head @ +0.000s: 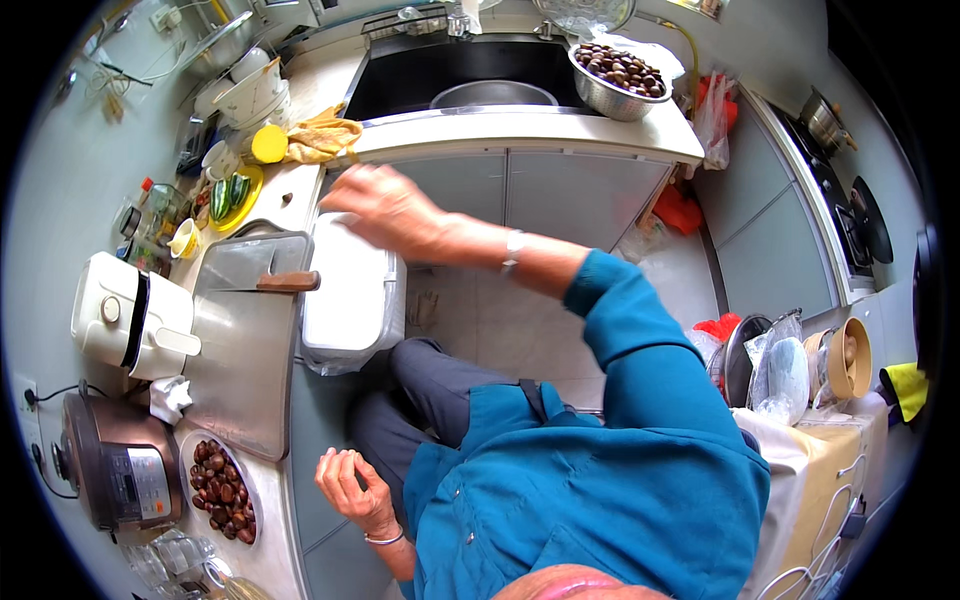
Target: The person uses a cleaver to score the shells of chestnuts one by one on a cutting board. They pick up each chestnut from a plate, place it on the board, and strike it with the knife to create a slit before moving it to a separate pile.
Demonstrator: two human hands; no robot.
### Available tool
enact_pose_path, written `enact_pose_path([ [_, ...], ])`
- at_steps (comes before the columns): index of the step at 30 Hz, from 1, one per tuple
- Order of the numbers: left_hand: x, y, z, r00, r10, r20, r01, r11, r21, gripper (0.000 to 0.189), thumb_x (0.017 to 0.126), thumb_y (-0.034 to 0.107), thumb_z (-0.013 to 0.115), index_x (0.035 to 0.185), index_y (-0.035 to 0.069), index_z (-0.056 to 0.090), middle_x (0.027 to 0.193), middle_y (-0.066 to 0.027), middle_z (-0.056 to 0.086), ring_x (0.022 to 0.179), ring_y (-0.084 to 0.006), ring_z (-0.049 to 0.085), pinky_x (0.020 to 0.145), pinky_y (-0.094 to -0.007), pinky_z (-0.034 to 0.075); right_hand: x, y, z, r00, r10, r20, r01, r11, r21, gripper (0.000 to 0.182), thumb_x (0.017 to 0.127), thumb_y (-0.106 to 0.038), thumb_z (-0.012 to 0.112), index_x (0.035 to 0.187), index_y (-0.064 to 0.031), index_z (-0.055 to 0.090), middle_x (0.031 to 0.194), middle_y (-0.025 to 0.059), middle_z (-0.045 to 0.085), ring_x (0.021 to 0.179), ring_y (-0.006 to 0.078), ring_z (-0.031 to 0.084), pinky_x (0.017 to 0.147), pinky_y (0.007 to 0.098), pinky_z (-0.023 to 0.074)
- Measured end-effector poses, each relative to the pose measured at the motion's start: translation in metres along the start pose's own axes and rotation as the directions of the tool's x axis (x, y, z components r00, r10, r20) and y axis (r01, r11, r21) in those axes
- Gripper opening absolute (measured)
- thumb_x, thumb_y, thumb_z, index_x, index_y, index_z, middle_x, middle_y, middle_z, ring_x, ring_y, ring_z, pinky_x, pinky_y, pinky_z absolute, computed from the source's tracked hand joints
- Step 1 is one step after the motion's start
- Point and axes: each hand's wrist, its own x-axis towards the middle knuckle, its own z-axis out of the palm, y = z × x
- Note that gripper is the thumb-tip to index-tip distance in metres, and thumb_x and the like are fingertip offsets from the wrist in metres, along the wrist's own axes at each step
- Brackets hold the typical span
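My right hand [382, 206], blurred, reaches across above the far end of a white-lidded plastic bin [346, 289]; whether it holds something is unclear. A single chestnut [287, 198] lies on the counter just left of its fingers. My left hand [352, 486] is raised beside the counter's front edge, palm up with fingers loosely curled and nothing visible in it. Left of it, a white bowl [257, 525] holds several chestnuts [221, 491]. On the metal cutting board [244, 367] rests a knife with a wooden handle [289, 281].
A steel colander [615, 101] heaped with chestnuts stands at the right of the black sink [405, 71]. A rice cooker [112, 465] and a white air fryer [127, 315] line the left wall. Beyond the board are a yellow plate [255, 180] with green vegetable pieces and an orange cloth [322, 139].
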Motion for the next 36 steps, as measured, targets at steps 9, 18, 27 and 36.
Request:
enact_pose_path([
  [9,0.016,0.005,0.017,0.991,0.042,0.129,-0.038,0.999,-0.030,0.005,0.090,-0.002,0.067,0.094,-0.002,0.065,0.096,-0.0135,0.064,0.099,-0.0359,0.065,0.087,-0.0456,0.055,-0.114,0.273,-0.215,0.860,0.279,-0.428,-0.506,0.574,-0.644,0.037,0.091,-0.034,0.069,0.113,-0.0050,0.068,0.112,0.0143,0.062,0.102,0.0308,0.064,0.087,0.0424,0.0558],
  [18,0.028,0.016,0.031,0.973,0.073,0.219,-0.069,0.997,-0.025,0.008,0.086,-0.002,0.070,0.092,-0.001,0.065,0.094,-0.0132,0.064,0.096,-0.0348,0.065,0.086,-0.0445,0.055,-0.151,0.368,-0.246,0.825,0.540,-0.168,-0.490,0.534,-0.689,0.072,0.087,-0.069,0.060,0.144,-0.0261,0.055,0.155,0.0181,0.040,0.141,0.0362,0.043,0.110,0.0577,0.0408],
  [27,0.030,0.022,0.041,0.957,0.069,0.282,-0.058,0.997,-0.049,0.011,0.083,-0.005,0.070,0.091,0.000,0.065,0.093,-0.0131,0.064,0.094,-0.0350,0.065,0.083,-0.0440,0.055,-0.157,0.410,-0.237,0.835,0.528,0.154,-0.220,0.577,-0.787,0.065,0.091,-0.071,0.049,0.143,-0.0332,0.054,0.154,0.0086,0.045,0.139,0.0325,0.047,0.112,0.0530,0.0394],
  [36,0.030,0.022,0.046,0.946,0.075,0.315,-0.061,0.997,-0.052,0.011,0.083,-0.002,0.072,0.091,0.000,0.064,0.092,-0.0138,0.064,0.092,-0.0344,0.065,0.082,-0.0435,0.055,-0.156,0.396,-0.242,0.811,0.584,-0.035,-0.433,0.558,-0.708,0.050,0.093,-0.057,0.054,0.131,-0.0269,0.064,0.136,0.0136,0.057,0.124,0.0374,0.054,0.108,0.0525,0.0418],
])
